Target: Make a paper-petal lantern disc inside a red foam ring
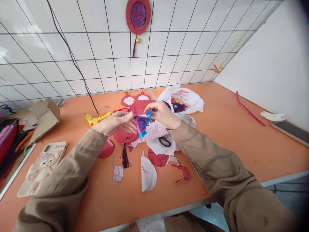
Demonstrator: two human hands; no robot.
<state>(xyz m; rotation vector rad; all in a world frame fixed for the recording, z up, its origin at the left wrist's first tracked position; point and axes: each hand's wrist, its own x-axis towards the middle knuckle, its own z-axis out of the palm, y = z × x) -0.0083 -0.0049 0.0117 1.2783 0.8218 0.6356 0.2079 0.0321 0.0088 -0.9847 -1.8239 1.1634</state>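
The right hand (164, 113) curls nearly closed in a pinch; the left hand (118, 123) faces it, fingers loosely extended. Both hover over an orange table (241, 138). Beyond the right hand I see a white plastic bag (194, 98); left of the left hand, nearer the person, lies a cased phone (40, 175). Below the left hand is a red disc (124, 137). Between the hands is a shiny purple-and-blue piece (142, 122), pinched by the right; whether the left grips it, I cannot tell. Below the right hand rests a black handle loop (162, 138).
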